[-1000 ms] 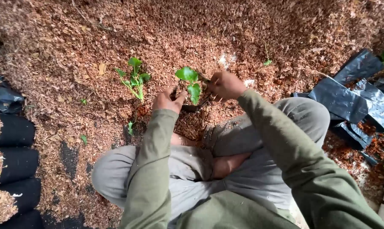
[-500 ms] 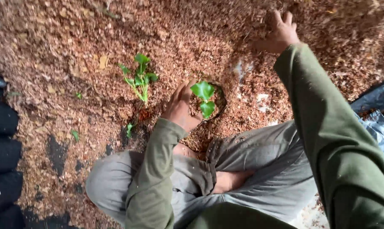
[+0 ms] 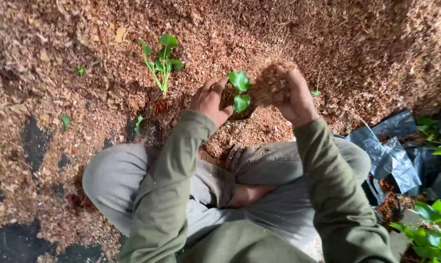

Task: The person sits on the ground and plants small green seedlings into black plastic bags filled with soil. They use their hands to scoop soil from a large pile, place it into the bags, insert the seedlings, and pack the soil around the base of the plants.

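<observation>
Reddish-brown sawdust (image 3: 288,29) w/ bright green seedling (image 3: 239,90) in it; 2nd green seedling (image 3: 160,61) left of that. Olive-green sleeves (image 3: 172,165), grey trousers (image 3: 279,195). Glossy black plastic bags (image 3: 391,156) right of seedling.

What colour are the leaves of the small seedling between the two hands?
The small seedling's leaves are bright green, shown best in the head view.

Daylit sawdust ground (image 3: 60,58), black plastic sheeting (image 3: 391,156)

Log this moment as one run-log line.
left hand: steadies small green seedling in black bag | right hand: cupped, holding reddish-brown sawdust clump beside seedling | posture: seated cross-legged
</observation>
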